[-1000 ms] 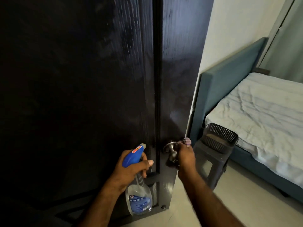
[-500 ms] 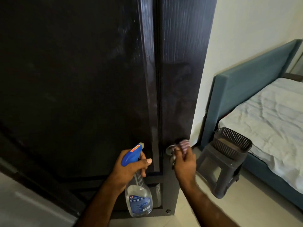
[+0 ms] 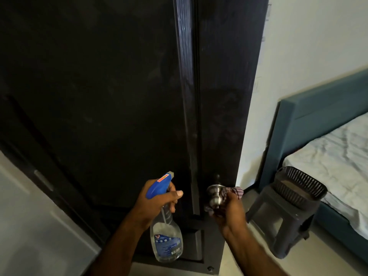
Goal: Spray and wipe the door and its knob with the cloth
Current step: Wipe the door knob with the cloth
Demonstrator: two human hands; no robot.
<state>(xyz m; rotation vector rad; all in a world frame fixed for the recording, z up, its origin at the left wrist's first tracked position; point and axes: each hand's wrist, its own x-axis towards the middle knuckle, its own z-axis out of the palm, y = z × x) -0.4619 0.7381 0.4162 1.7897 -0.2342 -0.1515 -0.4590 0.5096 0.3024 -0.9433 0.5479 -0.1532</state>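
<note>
Fingers [image 3: 231, 198] of right hand [image 3: 229, 210]: curled shut on striped cloth [image 3: 237, 191], pressing it to metal knob [image 3: 216, 196] low on dark door [image 3: 119, 96]. Left hand [image 3: 157, 204]: wrapped tight round spray bottle [image 3: 166, 232], nozzle toward door. Risks: bunched cloth may skip the knob's neck; door could swing under pressure.

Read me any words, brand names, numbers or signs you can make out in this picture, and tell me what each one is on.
Nothing here can be read.
Spray bottle in the left hand: blue and white label with print, too small and blurred to read.
Its blue trigger head: red sticker, marks too blurred to read.
Door, knob, cloth in the right hand: no text seen.
</note>
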